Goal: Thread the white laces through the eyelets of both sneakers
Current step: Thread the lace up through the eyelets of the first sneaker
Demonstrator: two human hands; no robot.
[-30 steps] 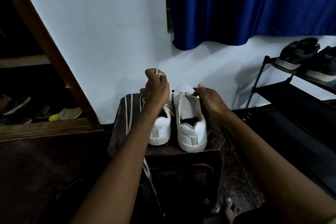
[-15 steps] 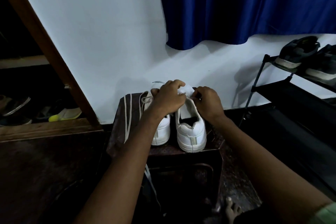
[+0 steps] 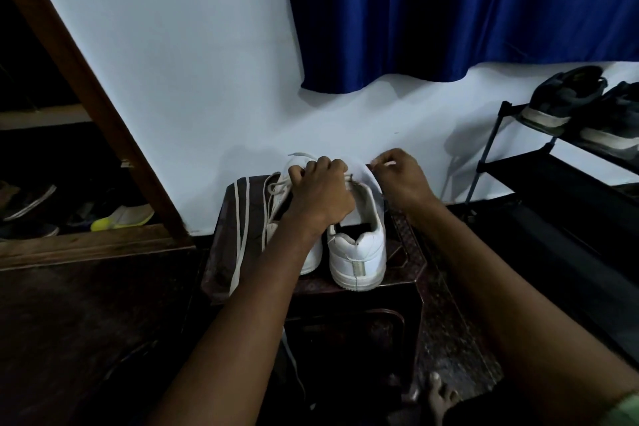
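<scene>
The right white leather sneaker (image 3: 358,245) stands heel-first on the dark carved wooden stool (image 3: 406,263), its partly laced twin (image 3: 276,197) just left of it. The left hand (image 3: 323,192) curls over the right sneaker's eyelet edge; the right hand (image 3: 401,176) pinches a white lace end (image 3: 387,164) above that sneaker's toe. Judged mid-threading here. Next: feed the tip into the following eyelet, draw slack. A loose flat white lace (image 3: 240,235) lies left of the pair

Two white sneakers (image 3: 358,245) stand side by side, heels toward the camera, with a loose white lace (image 3: 241,235) lying left.
</scene>
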